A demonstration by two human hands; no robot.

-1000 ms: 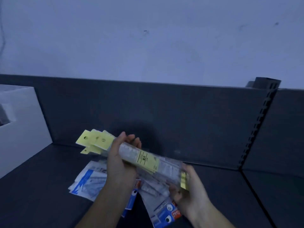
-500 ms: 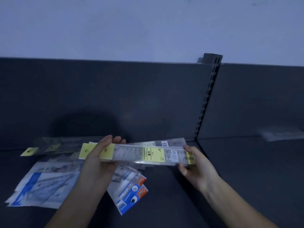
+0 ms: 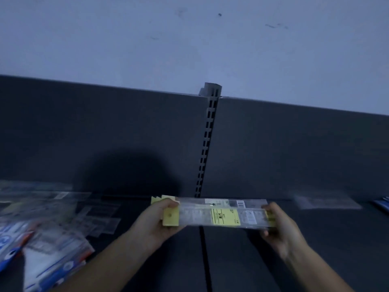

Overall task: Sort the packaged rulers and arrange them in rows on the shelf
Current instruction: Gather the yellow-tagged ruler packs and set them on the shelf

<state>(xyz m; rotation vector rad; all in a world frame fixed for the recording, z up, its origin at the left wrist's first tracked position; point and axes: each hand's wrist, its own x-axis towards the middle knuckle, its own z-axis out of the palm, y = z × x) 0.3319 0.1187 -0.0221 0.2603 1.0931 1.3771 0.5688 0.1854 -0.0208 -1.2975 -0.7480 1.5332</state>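
Note:
A stack of clear packaged rulers with yellow labels (image 3: 219,214) is held level above the dark shelf (image 3: 231,260), straddling the seam between two shelf sections. My left hand (image 3: 162,222) grips the stack's left end at the yellow header cards. My right hand (image 3: 280,226) grips its right end. More packaged rulers (image 3: 327,202) lie flat on the right shelf section near the back panel. A loose pile of packaged rulers and blue-and-white packs (image 3: 42,232) lies on the left section.
The dark back panel (image 3: 105,133) rises behind the shelf, split by a slotted upright post (image 3: 207,140). A blue item (image 3: 382,204) shows at the far right edge. A pale wall is above.
Both hands carried the ruler stack to the right, from over the loose pile to the seam by the upright post. The stack went from tilted to level.

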